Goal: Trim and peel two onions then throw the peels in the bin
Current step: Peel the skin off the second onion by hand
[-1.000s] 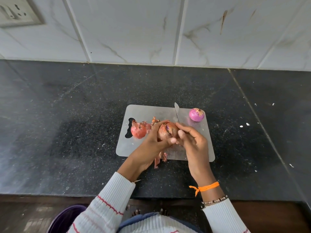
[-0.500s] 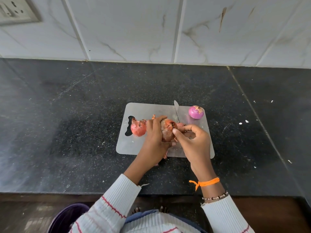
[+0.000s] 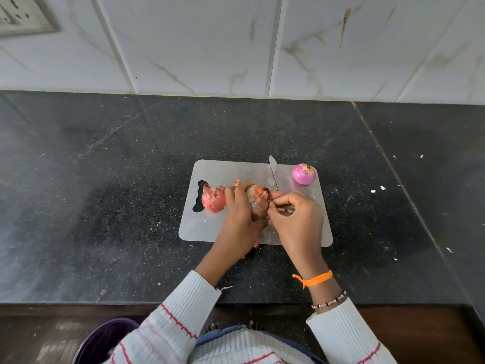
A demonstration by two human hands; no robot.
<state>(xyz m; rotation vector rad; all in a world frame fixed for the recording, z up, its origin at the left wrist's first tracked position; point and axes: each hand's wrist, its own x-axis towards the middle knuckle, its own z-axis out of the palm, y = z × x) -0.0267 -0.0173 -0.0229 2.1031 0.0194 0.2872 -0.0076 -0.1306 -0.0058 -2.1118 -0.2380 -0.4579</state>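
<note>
While the left hand [image 3: 240, 210] cups the onion [image 3: 258, 202] above the board [image 3: 231, 172] on the worktop [image 3: 105, 195], likely to steady it for peeling, the right hand [image 3: 295, 219] pinches at its skin with curled fingers [image 3: 274, 206]. A peeled onion [image 3: 303, 174] sits at the board's far right corner, beside the knife [image 3: 273, 170]; loose peels [image 3: 213, 200] lie left. A bin [image 3: 105, 340] waits below.

Pink peeled onion [image 3: 303, 174], black speckled counter [image 3: 131, 206] — white marbled tiles [image 3: 196, 43]
</note>
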